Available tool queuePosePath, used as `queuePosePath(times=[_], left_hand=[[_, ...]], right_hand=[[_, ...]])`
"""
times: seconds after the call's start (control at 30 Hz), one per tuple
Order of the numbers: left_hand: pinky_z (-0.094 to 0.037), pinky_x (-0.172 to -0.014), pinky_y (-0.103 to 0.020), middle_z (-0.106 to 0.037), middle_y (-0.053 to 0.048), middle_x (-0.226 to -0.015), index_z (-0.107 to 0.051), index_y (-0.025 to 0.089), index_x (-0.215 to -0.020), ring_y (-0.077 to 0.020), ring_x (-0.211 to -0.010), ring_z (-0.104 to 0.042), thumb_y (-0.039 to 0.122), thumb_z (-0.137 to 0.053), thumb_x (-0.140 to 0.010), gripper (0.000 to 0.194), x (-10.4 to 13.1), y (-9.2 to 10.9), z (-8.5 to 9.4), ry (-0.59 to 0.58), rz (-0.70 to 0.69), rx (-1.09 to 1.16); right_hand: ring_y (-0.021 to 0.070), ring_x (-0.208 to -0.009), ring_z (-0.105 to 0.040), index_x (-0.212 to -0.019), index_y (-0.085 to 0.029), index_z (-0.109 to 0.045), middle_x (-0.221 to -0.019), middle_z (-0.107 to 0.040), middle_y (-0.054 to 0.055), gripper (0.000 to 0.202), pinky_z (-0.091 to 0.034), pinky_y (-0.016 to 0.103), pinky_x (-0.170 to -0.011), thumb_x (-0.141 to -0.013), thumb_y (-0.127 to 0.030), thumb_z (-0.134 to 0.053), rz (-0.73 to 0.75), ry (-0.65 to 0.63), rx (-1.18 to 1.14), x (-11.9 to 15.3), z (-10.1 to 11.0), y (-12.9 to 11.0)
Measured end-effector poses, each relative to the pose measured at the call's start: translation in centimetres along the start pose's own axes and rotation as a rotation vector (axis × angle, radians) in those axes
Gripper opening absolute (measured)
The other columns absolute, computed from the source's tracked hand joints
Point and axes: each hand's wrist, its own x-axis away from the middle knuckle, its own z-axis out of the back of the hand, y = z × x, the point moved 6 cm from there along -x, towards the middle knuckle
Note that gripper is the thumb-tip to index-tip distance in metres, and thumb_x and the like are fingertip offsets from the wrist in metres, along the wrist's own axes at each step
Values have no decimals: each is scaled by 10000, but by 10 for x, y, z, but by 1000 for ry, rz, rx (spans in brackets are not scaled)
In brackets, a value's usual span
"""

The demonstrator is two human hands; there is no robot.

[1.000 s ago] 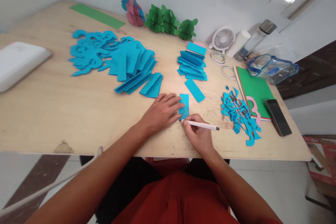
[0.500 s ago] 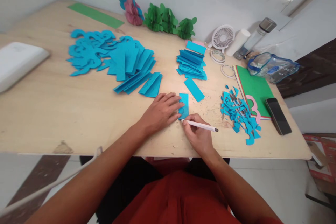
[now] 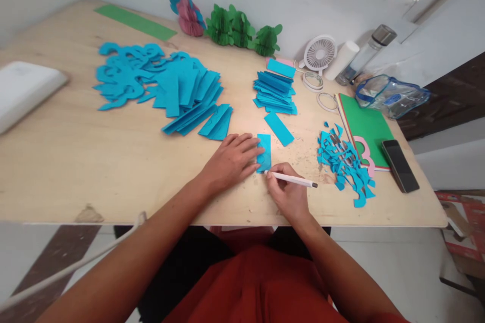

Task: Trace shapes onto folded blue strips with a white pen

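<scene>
1. Pale wooden counter (image 3: 94, 161) set against a white wall; it fills most of the frame.
2. Left hand (image 3: 231, 159), centre of frame: lies flat, fingers spread and released, pressing the left edge of a small blue paper strip (image 3: 264, 150).
3. Right hand (image 3: 288, 194), just below and right of the strip: grip clenched on a white pen (image 3: 293, 179), whose tip meets the strip's lower end.
4. A loose blue strip (image 3: 279, 128) lies just above and to the right, with a stack of blue strips (image 3: 276, 92) beyond it.
5. Upper left: spread of folded blue pieces (image 3: 189, 93).
6. Right of centre: blue paper scraps (image 3: 346, 164), green sheet (image 3: 366, 128), phone (image 3: 399, 165).
</scene>
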Motion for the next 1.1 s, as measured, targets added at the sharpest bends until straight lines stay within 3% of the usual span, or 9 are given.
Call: queuePosePath(times=[1.1], left_hand=[[-354, -1064, -516, -610, -115, -1334, -645, 204, -1202, -317, -1287, -487, 338, -442, -949, 351, 1, -1, -1, 6, -13, -8]], right_hand=[[122, -568, -511, -762, -219, -573, -661, -578, -28, 104, -399, 248, -554, -849, -271, -554, -18, 117, 40, -3, 11, 5]])
